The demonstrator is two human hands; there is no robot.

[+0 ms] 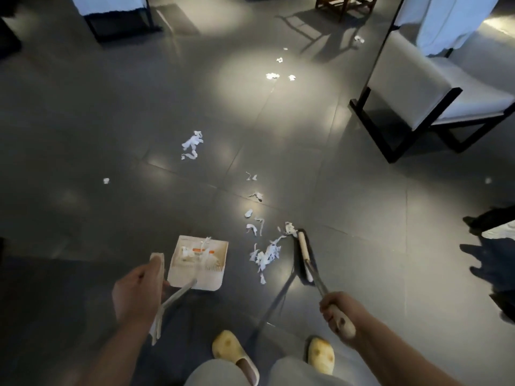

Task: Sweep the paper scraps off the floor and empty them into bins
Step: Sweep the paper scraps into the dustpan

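Two hands are gripping tools: left hand [139, 293] holding the dustpan [198, 263], right hand [335, 310] clutching the broom [304, 253]. Paper scraps [264, 256] are lying between them, nearer the broom's head.

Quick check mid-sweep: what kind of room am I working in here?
Probably a lounge or seating area indoors: dark tiled floor, a white-cushioned chair on a dark frame, and a wooden stool further back.
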